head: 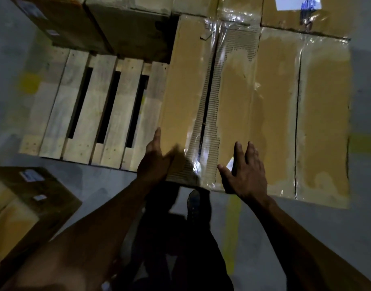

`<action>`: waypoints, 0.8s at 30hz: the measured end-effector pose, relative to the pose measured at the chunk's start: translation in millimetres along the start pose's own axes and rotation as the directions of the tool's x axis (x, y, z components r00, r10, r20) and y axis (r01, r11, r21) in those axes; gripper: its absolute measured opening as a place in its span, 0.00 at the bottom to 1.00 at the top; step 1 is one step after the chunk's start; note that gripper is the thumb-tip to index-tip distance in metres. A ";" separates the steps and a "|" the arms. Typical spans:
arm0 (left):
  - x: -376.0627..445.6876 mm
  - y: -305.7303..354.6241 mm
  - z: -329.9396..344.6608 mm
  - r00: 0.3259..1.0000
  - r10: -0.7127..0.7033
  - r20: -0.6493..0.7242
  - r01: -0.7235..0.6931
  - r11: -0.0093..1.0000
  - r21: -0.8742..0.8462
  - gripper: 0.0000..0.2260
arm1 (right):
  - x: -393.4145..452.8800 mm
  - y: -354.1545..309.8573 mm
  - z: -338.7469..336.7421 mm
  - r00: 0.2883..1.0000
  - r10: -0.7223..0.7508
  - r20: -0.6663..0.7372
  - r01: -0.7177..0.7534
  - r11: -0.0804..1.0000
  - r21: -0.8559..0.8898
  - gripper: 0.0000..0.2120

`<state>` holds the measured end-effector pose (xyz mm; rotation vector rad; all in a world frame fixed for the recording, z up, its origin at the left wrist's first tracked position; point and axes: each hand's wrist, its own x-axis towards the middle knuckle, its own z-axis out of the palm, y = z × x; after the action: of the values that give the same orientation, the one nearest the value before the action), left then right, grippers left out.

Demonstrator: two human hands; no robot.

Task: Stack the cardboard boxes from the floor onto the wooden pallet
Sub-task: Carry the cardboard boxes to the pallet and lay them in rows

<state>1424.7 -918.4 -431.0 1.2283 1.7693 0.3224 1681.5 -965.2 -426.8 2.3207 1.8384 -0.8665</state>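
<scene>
Box (212, 101) on pallet (92, 106), near end overhanging. Left hand (155, 158) flat against near-left corner, right hand (246, 171) spread flat on top, neither gripping. Push square, flush against neighbouring box (314, 114).

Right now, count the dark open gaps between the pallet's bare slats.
3 in the pallet: left gap, middle gap, and right gap next to the taped box. More may be hidden beneath the boxes.

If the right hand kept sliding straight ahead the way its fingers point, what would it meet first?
Probably nothing soon: the right hand lies flat on the box, fingers pointing along its taped top toward the farther boxes.
</scene>
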 end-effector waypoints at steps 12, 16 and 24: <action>-36.6 -43.7 -21.7 0.945 0.234 0.231 -0.328 0.635 0.700 0.50 | -37.0 14.3 8.7 0.992 -0.088 0.088 0.097 0.990 -0.103 0.58; -35.7 -48.9 -17.3 0.931 0.328 0.162 -0.335 0.589 0.735 0.38 | -35.8 14.4 7.0 0.994 -0.104 0.042 0.107 0.992 -0.070 0.55; -33.3 -51.9 -14.0 0.918 0.369 0.148 -0.350 0.571 0.742 0.41 | -40.1 11.6 -0.4 0.990 -0.144 0.004 0.144 0.984 -0.103 0.50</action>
<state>1384.9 -966.8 -439.5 2.2194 1.6973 -0.2381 1687.0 -1003.7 -411.6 2.1525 2.0216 -0.7623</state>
